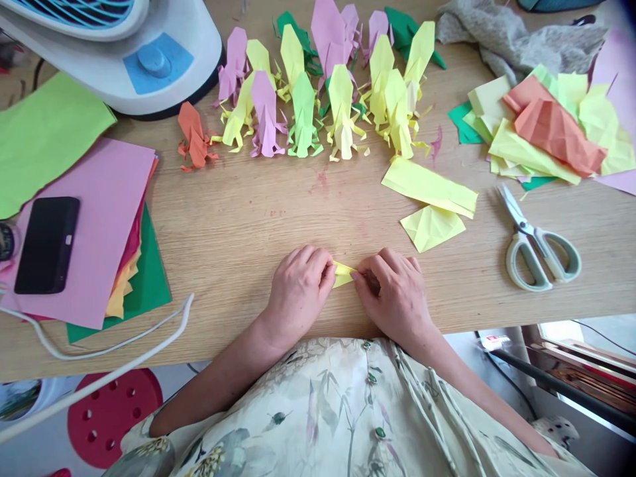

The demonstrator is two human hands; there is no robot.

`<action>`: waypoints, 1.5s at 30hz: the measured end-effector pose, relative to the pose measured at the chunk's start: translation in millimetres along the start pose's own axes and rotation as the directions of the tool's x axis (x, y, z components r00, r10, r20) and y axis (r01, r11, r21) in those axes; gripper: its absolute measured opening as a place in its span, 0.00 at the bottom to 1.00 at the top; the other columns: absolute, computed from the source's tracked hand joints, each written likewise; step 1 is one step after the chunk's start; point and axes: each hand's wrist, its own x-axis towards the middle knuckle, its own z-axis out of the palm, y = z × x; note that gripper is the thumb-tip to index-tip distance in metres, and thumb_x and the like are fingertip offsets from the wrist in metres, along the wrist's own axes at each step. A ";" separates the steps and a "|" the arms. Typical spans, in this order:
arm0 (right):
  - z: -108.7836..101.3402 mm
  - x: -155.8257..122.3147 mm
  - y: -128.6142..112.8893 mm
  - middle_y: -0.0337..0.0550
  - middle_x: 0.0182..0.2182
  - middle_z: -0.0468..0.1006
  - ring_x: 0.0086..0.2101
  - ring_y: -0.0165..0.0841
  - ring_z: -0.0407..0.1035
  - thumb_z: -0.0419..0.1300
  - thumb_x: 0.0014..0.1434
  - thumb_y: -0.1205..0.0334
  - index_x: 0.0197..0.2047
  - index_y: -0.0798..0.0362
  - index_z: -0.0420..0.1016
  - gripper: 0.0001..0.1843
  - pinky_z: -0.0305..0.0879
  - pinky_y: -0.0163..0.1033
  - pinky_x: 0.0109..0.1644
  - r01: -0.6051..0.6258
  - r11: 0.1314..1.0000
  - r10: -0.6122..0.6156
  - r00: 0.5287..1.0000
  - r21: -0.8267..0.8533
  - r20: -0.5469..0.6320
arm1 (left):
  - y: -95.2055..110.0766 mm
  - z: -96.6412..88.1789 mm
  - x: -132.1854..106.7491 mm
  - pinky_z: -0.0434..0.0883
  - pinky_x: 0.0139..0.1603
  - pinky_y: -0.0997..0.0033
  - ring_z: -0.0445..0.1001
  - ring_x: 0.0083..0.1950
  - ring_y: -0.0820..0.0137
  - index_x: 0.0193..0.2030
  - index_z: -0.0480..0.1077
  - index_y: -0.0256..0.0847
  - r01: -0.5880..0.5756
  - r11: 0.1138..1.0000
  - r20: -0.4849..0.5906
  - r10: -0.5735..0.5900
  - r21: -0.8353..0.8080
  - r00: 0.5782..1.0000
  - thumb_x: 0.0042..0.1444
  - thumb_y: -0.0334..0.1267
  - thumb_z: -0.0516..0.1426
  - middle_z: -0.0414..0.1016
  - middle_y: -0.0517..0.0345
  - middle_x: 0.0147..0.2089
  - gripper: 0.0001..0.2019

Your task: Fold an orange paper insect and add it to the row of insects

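Observation:
A small piece of folded yellow paper (343, 273) is stretched between my two hands, close to the table's front edge. My left hand (303, 288) pinches its left end between thumb and fingers. At the opposite end, my right hand (392, 288) grips it with the fingertips curled in. Much of the paper is hidden behind my fingers. Just beyond my right hand lie a creased yellow paper square (432, 228) and a folded yellow strip (430, 187), the strip touching the square's upper edge.
Several folded paper figures (304, 116) stand in rows at the back. Scissors (536, 245) lie at the right, below a pile of paper scraps (551, 129). At the left are coloured sheets (94, 172), a black phone (47, 245), a white cable (149, 348) and a fan base (169, 40).

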 end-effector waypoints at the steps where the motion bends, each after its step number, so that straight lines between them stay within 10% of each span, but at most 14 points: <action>1: 0.0 0.0 0.1 0.40 0.29 0.69 0.32 0.35 0.64 0.56 0.67 0.58 0.32 0.51 0.69 0.11 0.51 0.42 0.39 0.000 1.000 0.000 1.000 0.004 -0.001 | 0.0 0.4 0.1 0.64 0.36 0.69 0.69 0.34 0.70 0.33 0.65 0.41 -0.004 1.000 -0.002 0.004 0.008 1.000 0.64 0.32 0.54 0.71 0.59 0.33 0.07; 20: 0.0 1.9 0.1 0.39 0.28 0.69 0.32 0.34 0.64 0.57 0.66 0.59 0.32 0.51 0.68 0.10 0.51 0.42 0.39 0.000 1.000 0.000 1.000 0.013 -0.017 | -5.0 2.3 -7.1 0.69 0.42 0.68 0.70 0.40 0.68 0.43 0.73 0.40 -0.123 0.992 -0.057 0.123 -0.001 0.991 0.66 0.29 0.52 0.72 0.54 0.38 0.09; 31: 1.5 1.9 1.2 0.39 0.30 0.70 0.32 0.34 0.65 0.57 0.65 0.59 0.32 0.51 0.68 0.09 0.50 0.42 0.39 0.006 1.000 -0.006 1.000 0.018 -0.026 | -19.0 -9.8 -29.7 0.73 0.50 0.59 0.72 0.50 0.63 0.67 0.62 0.39 -0.399 0.909 0.066 0.394 0.122 0.917 0.65 0.26 0.52 0.71 0.48 0.64 0.24; 45: 1.5 2.0 1.3 0.39 0.28 0.70 0.31 0.34 0.64 0.56 0.66 0.58 0.32 0.51 0.69 0.11 0.51 0.41 0.39 0.004 0.999 -0.003 1.000 0.043 -0.030 | -16.0 -12.5 -31.8 0.71 0.51 0.57 0.72 0.52 0.61 0.64 0.66 0.37 -0.462 0.858 0.116 0.447 0.223 0.887 0.66 0.27 0.51 0.72 0.47 0.63 0.21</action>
